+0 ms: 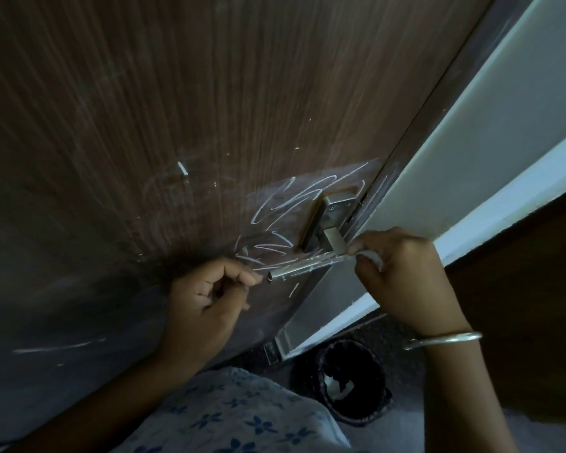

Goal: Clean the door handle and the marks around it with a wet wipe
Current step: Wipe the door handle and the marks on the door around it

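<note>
Two hands are working at centre frame: right hand [402, 276] is pinching the wipe [371, 258] on the handle [303, 268]; left hand [206, 299] is curled nearly closed, empty.

Dark wood-grain door [177, 109] is being seen from a steep angle. White scribble marks [285, 204] are spread over its face around the metal handle plate [332, 210]; more streaks are lying lower left. Metal lever handle [301, 268] is being carried on the plate. Dark speckled floor [402, 331] is showing below, with a black bin [350, 384] standing on it.
</note>
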